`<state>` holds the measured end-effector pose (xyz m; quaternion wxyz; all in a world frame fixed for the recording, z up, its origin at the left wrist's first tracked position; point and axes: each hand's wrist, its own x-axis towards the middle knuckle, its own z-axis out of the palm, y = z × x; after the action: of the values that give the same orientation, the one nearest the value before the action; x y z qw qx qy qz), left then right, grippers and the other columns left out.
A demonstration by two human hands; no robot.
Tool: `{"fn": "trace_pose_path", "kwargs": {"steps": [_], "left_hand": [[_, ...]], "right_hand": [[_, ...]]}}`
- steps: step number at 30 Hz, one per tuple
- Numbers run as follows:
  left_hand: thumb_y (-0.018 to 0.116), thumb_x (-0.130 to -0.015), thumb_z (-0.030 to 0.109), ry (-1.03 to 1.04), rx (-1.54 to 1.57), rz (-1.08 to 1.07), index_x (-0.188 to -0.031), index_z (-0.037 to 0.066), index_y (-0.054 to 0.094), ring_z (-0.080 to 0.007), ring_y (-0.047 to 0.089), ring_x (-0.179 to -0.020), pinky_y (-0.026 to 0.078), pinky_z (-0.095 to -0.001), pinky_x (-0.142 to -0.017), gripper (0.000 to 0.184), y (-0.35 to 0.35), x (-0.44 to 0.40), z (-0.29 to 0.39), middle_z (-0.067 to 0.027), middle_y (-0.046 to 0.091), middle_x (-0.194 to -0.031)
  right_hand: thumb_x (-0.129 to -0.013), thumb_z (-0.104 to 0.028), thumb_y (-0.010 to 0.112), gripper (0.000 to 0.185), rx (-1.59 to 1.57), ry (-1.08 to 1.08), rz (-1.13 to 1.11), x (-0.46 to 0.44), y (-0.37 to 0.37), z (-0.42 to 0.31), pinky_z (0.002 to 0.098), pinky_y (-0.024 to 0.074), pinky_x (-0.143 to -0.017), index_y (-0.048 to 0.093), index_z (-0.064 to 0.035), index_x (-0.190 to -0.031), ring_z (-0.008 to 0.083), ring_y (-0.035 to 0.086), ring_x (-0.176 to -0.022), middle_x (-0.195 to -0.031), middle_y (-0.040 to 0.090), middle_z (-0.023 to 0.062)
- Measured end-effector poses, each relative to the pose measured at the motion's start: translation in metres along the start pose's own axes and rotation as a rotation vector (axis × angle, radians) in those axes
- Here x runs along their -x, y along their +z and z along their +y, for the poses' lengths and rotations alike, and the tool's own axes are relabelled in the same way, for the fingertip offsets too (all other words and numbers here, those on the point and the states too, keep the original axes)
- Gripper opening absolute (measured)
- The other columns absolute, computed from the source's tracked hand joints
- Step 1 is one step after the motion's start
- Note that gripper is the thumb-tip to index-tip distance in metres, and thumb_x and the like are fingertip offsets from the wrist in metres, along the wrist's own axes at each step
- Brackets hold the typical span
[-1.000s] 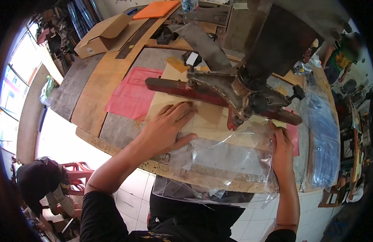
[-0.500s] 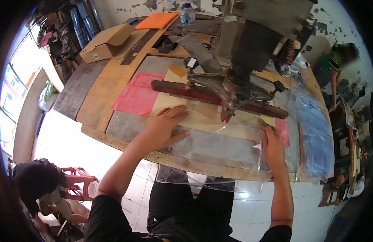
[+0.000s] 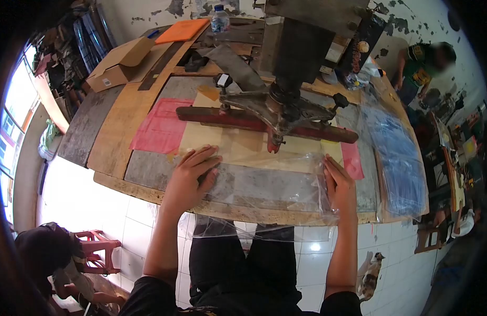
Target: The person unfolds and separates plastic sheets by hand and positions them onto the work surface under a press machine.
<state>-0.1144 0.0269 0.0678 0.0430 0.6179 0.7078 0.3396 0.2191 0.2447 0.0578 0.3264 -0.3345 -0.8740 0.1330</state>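
A clear plastic sheet (image 3: 259,187) lies across the front of the work surface, its near edge hanging over the table's rim. My left hand (image 3: 193,171) rests on the sheet's left part, fingers stretched and thumb apart. At the sheet's right edge, my right hand (image 3: 338,181) lies with extended fingers against the plastic. Beyond both hands, a long red-sided press bar (image 3: 243,122) hangs beneath the dark head of a machine (image 3: 301,58). Under the bar is a cream-coloured sheet (image 3: 233,150), with pink pieces (image 3: 159,126) at its ends.
Blue-tinted plastic sheets (image 3: 399,163) are stacked on the right. A cardboard box (image 3: 114,66), orange folder (image 3: 181,30) and water bottle (image 3: 220,20) stand at the back. A person (image 3: 422,66) is at the right; another (image 3: 48,258) sits lower left. A cat (image 3: 371,276) is on the floor.
My left hand has drawn back toward the table's front edge, off the cream sheet. My right hand stays at the plastic's right edge. The view has shifted and a cat now shows.
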Motion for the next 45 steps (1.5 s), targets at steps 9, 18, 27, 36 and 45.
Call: {"fn": "trace_pose_path", "kwargs": {"steps": [9,18,27,36,45], "left_hand": [[0.065,-0.098,0.010,-0.022,0.015,0.045,-0.126,0.005,0.075,-0.0330,0.054,-0.143,0.035,-0.0496,-0.124,0.030,0.0003,-0.0008,0.0014,-0.0129,0.065,-0.147],[0.062,-0.100,0.013,-0.024,-0.008,0.036,-0.129,0.006,0.074,-0.0312,0.054,-0.144,0.035,-0.0490,-0.124,0.032,0.0001,0.0023,-0.0035,-0.0098,0.065,-0.147],[0.061,-0.102,0.016,-0.011,0.033,0.028,-0.129,0.006,0.074,-0.0314,0.052,-0.146,0.035,-0.0506,-0.124,0.031,-0.0001,0.0021,-0.0056,-0.0106,0.065,-0.148],[0.062,-0.102,0.015,-0.022,0.025,0.018,-0.129,0.006,0.074,-0.0303,0.052,-0.147,0.034,-0.0500,-0.125,0.031,-0.0016,0.0023,-0.0026,-0.0100,0.064,-0.148],[0.065,-0.099,0.013,-0.006,0.021,0.034,-0.129,0.006,0.074,-0.0293,0.052,-0.146,0.035,-0.0497,-0.125,0.031,-0.0005,0.0024,-0.0055,-0.0091,0.065,-0.148]], "right_hand": [[-0.102,-0.004,0.064,0.028,-0.057,0.050,-0.013,-0.0013,-0.0006,-0.0014,0.0426,0.0548,-0.106,0.072,-0.0005,-0.129,0.0356,0.068,-0.125,-0.134,0.071,0.0182],[-0.103,-0.006,0.063,0.029,-0.027,0.062,-0.029,-0.0018,-0.0029,-0.0043,0.0413,0.0554,-0.105,0.072,-0.0019,-0.131,0.0351,0.068,-0.125,-0.137,0.070,0.0182],[-0.103,-0.005,0.064,0.032,-0.016,0.071,-0.036,-0.0004,-0.0014,0.0003,0.0420,0.0563,-0.104,0.071,-0.0036,-0.133,0.0355,0.068,-0.127,-0.139,0.069,0.0175],[-0.103,-0.005,0.064,0.031,-0.011,0.067,-0.036,-0.0005,-0.0004,0.0021,0.0420,0.0564,-0.104,0.071,-0.0034,-0.133,0.0352,0.068,-0.126,-0.138,0.070,0.0175],[-0.104,-0.006,0.063,0.030,-0.029,0.088,-0.040,-0.0011,-0.0019,-0.0018,0.0415,0.0567,-0.104,0.071,-0.0024,-0.132,0.0345,0.068,-0.127,-0.138,0.070,0.0179]]}}
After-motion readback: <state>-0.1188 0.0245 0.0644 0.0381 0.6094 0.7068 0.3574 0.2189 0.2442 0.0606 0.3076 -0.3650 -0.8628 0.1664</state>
